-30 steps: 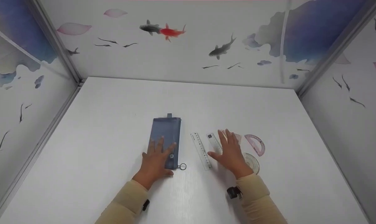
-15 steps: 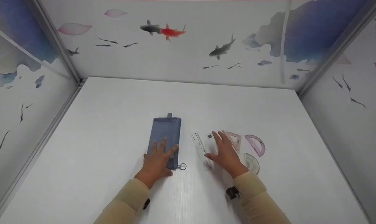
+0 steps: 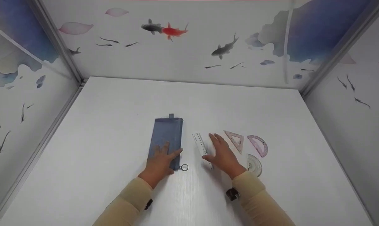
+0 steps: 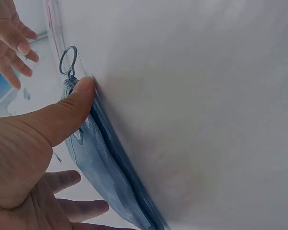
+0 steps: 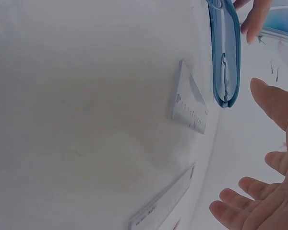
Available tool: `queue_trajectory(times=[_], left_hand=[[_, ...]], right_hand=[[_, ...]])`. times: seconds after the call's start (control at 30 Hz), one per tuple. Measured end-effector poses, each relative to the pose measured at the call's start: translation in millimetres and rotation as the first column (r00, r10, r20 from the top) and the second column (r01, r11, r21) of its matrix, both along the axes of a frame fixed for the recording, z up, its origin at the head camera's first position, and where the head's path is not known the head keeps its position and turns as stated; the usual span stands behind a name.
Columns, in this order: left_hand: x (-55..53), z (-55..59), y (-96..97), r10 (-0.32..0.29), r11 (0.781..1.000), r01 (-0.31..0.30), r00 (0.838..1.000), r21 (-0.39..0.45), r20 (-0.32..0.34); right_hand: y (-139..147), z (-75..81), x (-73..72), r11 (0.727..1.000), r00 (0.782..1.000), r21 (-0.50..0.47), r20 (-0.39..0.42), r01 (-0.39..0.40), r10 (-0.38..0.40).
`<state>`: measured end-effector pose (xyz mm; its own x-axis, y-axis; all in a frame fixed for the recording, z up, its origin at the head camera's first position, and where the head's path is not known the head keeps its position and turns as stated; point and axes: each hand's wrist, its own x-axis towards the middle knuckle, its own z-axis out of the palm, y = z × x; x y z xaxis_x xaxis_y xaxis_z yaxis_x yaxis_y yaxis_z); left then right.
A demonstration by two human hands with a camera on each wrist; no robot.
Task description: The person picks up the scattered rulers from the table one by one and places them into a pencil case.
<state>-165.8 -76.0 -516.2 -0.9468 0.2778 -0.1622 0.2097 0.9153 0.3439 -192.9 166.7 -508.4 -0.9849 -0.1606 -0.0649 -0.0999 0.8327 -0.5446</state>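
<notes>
A blue zippered pouch [image 3: 167,131] lies flat on the white table. My left hand [image 3: 159,164] rests over its near half with fingers spread, and in the left wrist view the thumb [image 4: 62,115] touches the end by the metal ring [image 4: 61,63]. My right hand [image 3: 225,158] hovers over the rulers, fingers extended and holding nothing. One clear ruler [image 3: 199,142] is partly covered by its thumb in the head view. A second clear ruler [image 5: 163,201] is hidden beneath that hand there but shows in the right wrist view.
Right of the right hand lie a pink set square [image 3: 240,147], a pink protractor [image 3: 265,149] and a clear protractor [image 3: 255,164]. White panels printed with fish [image 3: 173,31] enclose the table [image 3: 114,103] at the back and both sides.
My right hand has moved left, uncovering the pink set square and now overlapping the left ruler. My left hand has shifted slightly on the pouch, which stays in place.
</notes>
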Motion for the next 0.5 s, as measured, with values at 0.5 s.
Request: queue_trajectory(times=[0.5], left_hand=[[1.0,4.5,1.8,-0.021,1.0,0.022,0.997,-0.013,0.081]], right_hand=[[-7.3,-2.7,0.0,0.999,0.999,-0.041,0.036,0.002,0.0]])
